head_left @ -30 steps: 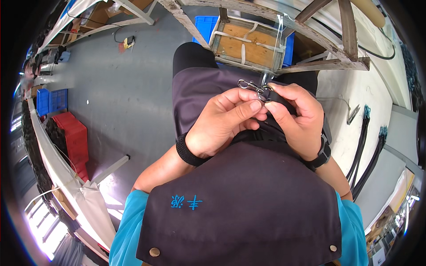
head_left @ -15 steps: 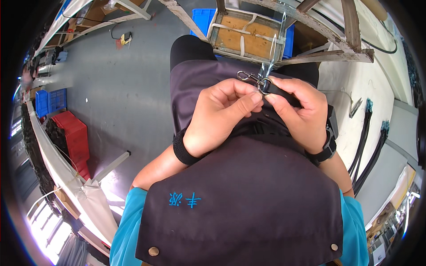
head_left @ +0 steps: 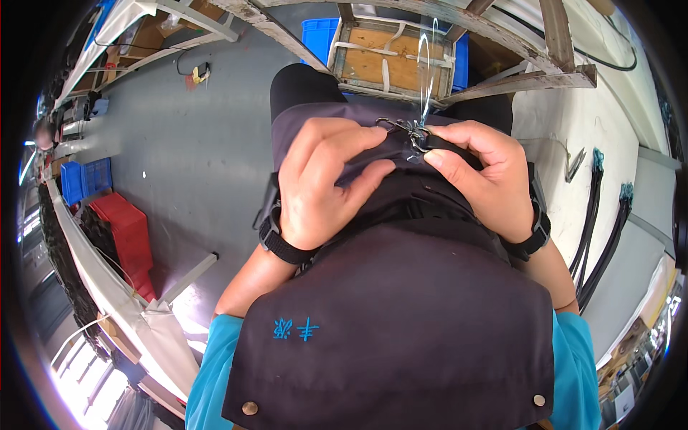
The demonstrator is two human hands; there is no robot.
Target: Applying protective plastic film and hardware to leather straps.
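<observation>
Above my lap, my right hand [head_left: 491, 172] pinches the end of a black strap [head_left: 456, 145] between thumb and forefinger. At that end sit a dark metal ring [head_left: 421, 141] and a metal snap hook [head_left: 391, 126], which points left. A thin clear plastic strip [head_left: 428, 68] stands up from the metal parts in a narrow loop. My left hand [head_left: 322, 179] is open, its thumb well apart from the forefinger. The left forefinger's tip lies beside the snap hook; whether it touches cannot be made out. Much of the strap is hidden behind my right fingers.
A worn wooden frame [head_left: 516, 43] stands ahead, with a tray-like panel [head_left: 390, 61] and a blue crate [head_left: 319, 36] below. Black straps [head_left: 605, 229] lie on the white surface at right. Red bins [head_left: 129, 233] and a blue crate [head_left: 86, 179] stand at left.
My left hand has let go of the metal ring, moved left, and spread its thumb from its fingers. My right hand keeps its pinch, while the clear strip has shifted slightly left.
</observation>
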